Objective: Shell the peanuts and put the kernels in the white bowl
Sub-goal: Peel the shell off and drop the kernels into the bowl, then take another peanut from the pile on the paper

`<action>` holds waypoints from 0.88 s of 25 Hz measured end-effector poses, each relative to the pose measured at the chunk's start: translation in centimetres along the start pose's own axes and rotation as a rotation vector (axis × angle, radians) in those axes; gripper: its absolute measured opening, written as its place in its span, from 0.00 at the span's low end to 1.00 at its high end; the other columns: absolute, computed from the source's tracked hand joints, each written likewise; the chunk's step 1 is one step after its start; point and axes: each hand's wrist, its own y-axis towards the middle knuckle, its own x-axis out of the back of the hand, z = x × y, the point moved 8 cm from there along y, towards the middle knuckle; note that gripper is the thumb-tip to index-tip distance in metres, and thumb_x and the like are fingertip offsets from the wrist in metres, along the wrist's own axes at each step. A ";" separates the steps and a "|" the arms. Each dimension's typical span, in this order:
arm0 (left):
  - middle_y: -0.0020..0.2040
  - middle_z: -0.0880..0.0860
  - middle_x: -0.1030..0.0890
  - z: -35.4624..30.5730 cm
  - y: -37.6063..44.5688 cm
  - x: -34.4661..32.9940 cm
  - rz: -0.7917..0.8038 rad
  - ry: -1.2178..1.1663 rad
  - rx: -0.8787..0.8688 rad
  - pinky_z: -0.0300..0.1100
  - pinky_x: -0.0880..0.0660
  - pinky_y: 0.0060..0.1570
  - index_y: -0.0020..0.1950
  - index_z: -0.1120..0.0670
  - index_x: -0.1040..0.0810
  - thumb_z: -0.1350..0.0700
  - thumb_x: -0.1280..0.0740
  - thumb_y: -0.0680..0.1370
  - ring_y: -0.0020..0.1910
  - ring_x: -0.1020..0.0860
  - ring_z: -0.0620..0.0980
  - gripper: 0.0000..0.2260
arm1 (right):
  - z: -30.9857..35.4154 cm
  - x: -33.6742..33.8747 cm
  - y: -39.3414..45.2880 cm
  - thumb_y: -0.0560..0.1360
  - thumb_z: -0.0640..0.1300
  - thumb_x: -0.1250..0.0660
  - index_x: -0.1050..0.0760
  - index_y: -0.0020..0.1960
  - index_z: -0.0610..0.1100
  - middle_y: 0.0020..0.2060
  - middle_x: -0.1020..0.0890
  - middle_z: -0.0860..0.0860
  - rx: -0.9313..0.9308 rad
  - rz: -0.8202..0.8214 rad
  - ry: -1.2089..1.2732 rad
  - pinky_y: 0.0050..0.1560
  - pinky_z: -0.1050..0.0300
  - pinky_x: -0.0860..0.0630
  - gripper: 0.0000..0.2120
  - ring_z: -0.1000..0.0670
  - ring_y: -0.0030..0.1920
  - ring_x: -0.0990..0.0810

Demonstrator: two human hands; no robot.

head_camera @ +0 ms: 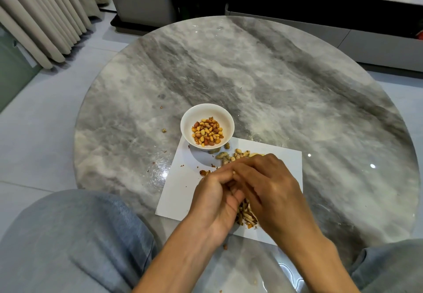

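Note:
A white bowl [191, 119] holds several peanut kernels [207, 131] and stands at the far left corner of a white sheet of paper [183, 189]. Unshelled peanuts [225, 156] lie on the sheet just beyond my hands. My left hand [211, 197] and my right hand [266, 186] meet above the sheet, fingers curled together round a peanut [234, 173] that is almost wholly hidden between them. A heap of empty shells [247, 216] lies under my hands.
The sheet lies on a round grey marble table [263, 75]. Bits of shell and skin [163, 130] are scattered left of the bowl. My knees in grey trousers [68, 235] flank the near edge. A low cabinet [332, 17] and curtains [41, 17] stand beyond.

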 end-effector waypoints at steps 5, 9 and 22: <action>0.38 0.56 0.18 0.8 0.2 0.5 -0.046 -0.062 0.073 0.35 0.20 0.41 0.56 0.67 0.20 0.69 0.39 0.75 0.31 0.22 0.43 0.13 | -1.6 0.1 0.8 0.79 0.48 0.40 0.17 0.52 0.47 0.41 0.18 0.52 -0.021 0.216 0.032 0.38 0.49 0.23 0.13 0.47 0.41 0.22; 0.41 0.59 0.17 0.8 0.2 0.7 -0.066 -0.020 0.073 0.36 0.20 0.42 0.52 0.66 0.18 0.65 0.34 0.66 0.33 0.20 0.45 0.15 | -2.0 0.1 0.8 0.77 0.47 0.36 0.16 0.53 0.51 0.41 0.18 0.57 -0.084 0.267 0.158 0.42 0.59 0.28 0.10 0.55 0.42 0.26; 0.54 0.64 0.16 0.6 -0.2 0.9 -0.097 -0.025 0.086 0.42 0.17 0.46 0.62 0.67 0.22 0.73 0.45 0.79 0.49 0.15 0.54 0.16 | -6.3 1.0 -0.7 0.75 0.48 0.27 0.15 0.53 0.52 0.39 0.17 0.64 -0.580 0.097 0.417 0.42 0.61 0.23 0.07 0.59 0.40 0.18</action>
